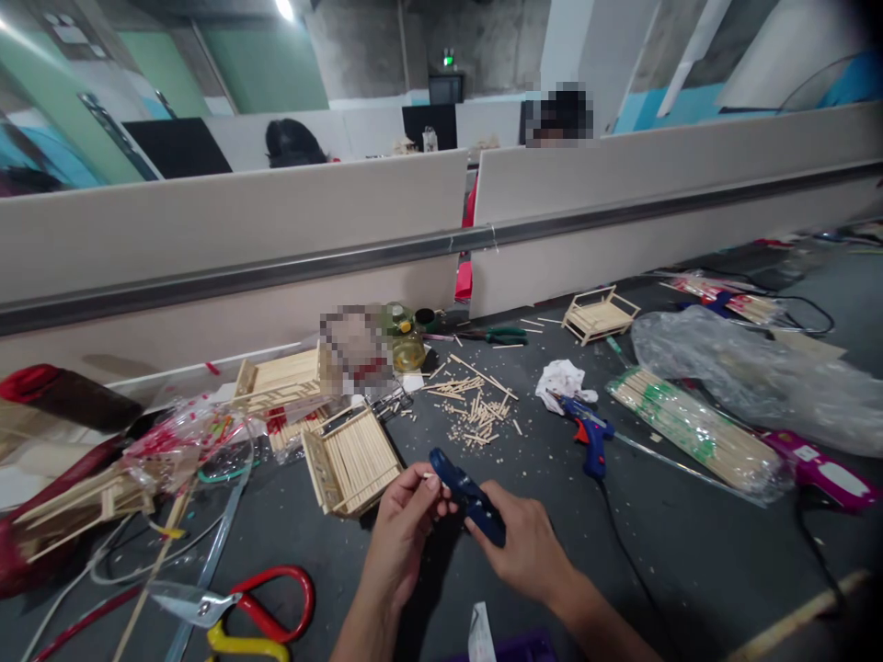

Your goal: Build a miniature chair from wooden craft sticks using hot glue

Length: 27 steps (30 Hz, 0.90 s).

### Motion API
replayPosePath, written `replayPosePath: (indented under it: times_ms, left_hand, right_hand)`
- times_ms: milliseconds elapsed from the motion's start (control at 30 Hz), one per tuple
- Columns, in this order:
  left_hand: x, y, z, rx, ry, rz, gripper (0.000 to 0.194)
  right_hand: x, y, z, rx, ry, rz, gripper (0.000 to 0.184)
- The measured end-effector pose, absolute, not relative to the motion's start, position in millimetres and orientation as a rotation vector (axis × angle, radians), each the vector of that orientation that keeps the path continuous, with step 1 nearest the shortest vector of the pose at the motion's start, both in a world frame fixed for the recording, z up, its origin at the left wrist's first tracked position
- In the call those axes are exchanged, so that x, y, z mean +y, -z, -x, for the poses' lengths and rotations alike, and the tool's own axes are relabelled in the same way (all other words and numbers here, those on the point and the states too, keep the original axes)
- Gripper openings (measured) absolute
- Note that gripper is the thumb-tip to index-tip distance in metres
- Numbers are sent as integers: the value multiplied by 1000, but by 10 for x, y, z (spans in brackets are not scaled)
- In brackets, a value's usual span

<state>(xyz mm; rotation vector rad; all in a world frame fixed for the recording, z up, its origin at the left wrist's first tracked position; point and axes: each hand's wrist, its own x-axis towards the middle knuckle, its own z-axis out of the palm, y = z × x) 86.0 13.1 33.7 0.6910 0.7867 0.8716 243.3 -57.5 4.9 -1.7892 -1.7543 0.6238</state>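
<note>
My right hand (528,547) is wrapped round a dark blue hand tool (470,501); its exact kind is hard to make out. The tool's upper end leans towards my left hand (407,515). Thumb and fingertips of that hand pinch a small pale piece (431,481), probably a bit of wooden stick, close beside the tool. Just behind my left hand, a small model of wooden sticks (355,460) rests on the dark tabletop. Farther back lies a loose heap of short cut sticks (479,414).
Red-and-yellow scissors (276,602) lie front left. To the right are a blue glue gun (591,437), a bagged bundle of sticks (690,428) and a purple glue gun (824,469). A small stick bench (599,315) stands near the white partition (586,198). People sit beyond it.
</note>
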Motion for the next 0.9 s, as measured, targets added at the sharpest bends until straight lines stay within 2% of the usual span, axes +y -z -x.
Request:
replayPosePath:
  times_ms: [333,667,900]
  left_hand:
    - [137,-265,-930,759,-937,-580,24]
    - [141,-232,-969,759,-997,-580,26]
    - [185,-234,-968,780,-1042,-654,28]
  right_hand:
    - [-489,9,-2496,-1719,-767,1649,14]
    - [-456,111,-2505,-1733,-685,1660,13]
    - [-436,201,-2439,-1666,-709,1679,20]
